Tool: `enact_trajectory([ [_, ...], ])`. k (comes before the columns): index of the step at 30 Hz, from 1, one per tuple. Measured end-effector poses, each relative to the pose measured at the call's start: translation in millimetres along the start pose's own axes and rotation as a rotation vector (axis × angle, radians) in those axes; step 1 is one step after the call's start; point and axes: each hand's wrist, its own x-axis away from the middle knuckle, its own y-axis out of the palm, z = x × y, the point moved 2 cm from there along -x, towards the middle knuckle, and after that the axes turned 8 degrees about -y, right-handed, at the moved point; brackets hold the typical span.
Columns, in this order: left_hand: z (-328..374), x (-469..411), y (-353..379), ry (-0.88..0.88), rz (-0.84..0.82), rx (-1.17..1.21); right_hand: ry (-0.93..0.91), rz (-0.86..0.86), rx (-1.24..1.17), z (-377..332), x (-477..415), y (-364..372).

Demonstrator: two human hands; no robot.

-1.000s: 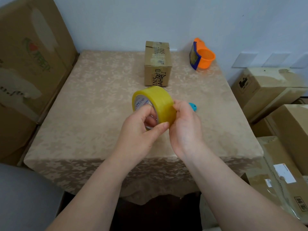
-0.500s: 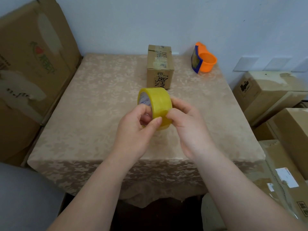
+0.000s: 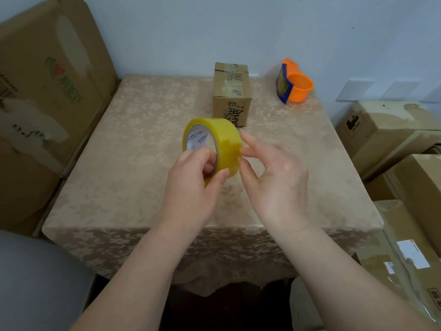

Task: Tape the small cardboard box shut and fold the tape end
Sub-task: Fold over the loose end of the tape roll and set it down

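Left hand (image 3: 195,185) pinches the tape roll (image 3: 212,145): fingers through the white printed core, thumb pressed on the outer band, roll held on edge above the table (image 3: 119,163). Right hand (image 3: 274,177) is spread, palm facing the roll, fingertips (image 3: 245,152) touching or just beside the roll's right edge; can't tell if they have any tape lifted.

Tape: glossy translucent yellow, wide ring, a slight step visible on the outer wrap near the right fingertips.

Box (image 3: 232,94): small brown corrugated carton, rectangular, standing on the table's far side, well beyond the hands and slightly right of the roll. Dark lettering on its near face, strips of old clear tape and label scraps along the top. Neither hand touches it.

Dispenser (image 3: 294,83): orange plastic, rounded cup shape with a blue flat plate on its left side, near the far right corner, apart from the box.

Table cloth is beige with a matte leaf pattern, draping over the near edge. Large worn cartons (image 3: 47,91) stacked left; more cartons (image 3: 393,139) at right, some under clear film.
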Motion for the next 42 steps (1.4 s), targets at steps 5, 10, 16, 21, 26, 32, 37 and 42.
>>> enact_trajectory([
  [5, 2, 2, 0, 0.015, -0.007, 0.002, 0.327, 0.014, -0.310, 0, -3, 3],
  [10, 3, 2, 9, -0.105, -0.118, 0.259, 0.952, -0.153, -1.027, 7, 2, 20],
  [16, 4, 3, 10, -0.179, -0.169, 0.370, 0.999, -0.085, -1.102, 4, 6, 28],
  [21, 9, 8, 14, -0.155, -0.170, 0.324, 1.020, -0.008, -1.038, -1, 5, 23],
  [26, 12, 15, 18, -0.054, -0.139, 0.204, 1.014, 0.032, -1.044, -4, 3, 20],
  [32, 12, 17, 20, -0.030, -0.120, 0.122, 1.001, 0.028, -1.011, -3, 4, 21],
  [37, 14, 18, 20, -0.017, -0.103, 0.083, 0.944, 0.049, -1.124, -2, 6, 20],
  [42, 5, 7, 16, -0.093, -0.064, 0.140, 0.881, -0.081, -1.202, -7, 2, 20],
])
